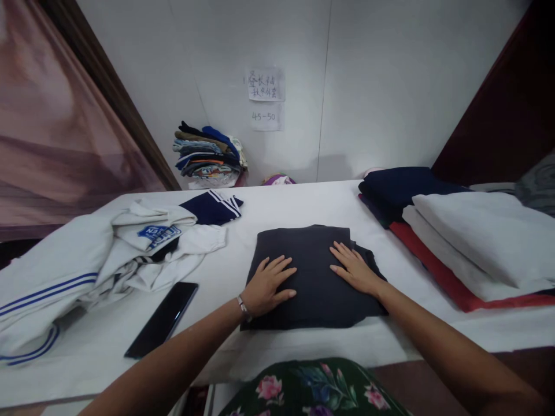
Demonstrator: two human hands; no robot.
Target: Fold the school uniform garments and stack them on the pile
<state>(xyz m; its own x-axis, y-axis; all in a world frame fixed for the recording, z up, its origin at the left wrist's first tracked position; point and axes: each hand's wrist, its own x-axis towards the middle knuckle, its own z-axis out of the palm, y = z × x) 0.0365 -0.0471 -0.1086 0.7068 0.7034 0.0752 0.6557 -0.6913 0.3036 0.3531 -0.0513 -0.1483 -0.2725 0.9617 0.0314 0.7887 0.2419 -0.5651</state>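
A dark grey folded garment lies flat near the front edge of the white-covered table, roughly square, with a bit of loose cloth showing past its right side. My left hand rests on its left part, palm down, fingers spread. On the right part lies my right hand, also flat with the fingers apart. Neither hand grips the cloth. Left of my left arm is a black phone. Whether the garment is a jacket or a top I cannot tell.
A crumpled white garment with blue stripes covers the table's left side, a navy striped piece behind it. Folded clothes, including white, red and navy ones, are stacked at right. Another clothes pile stands by the wall.
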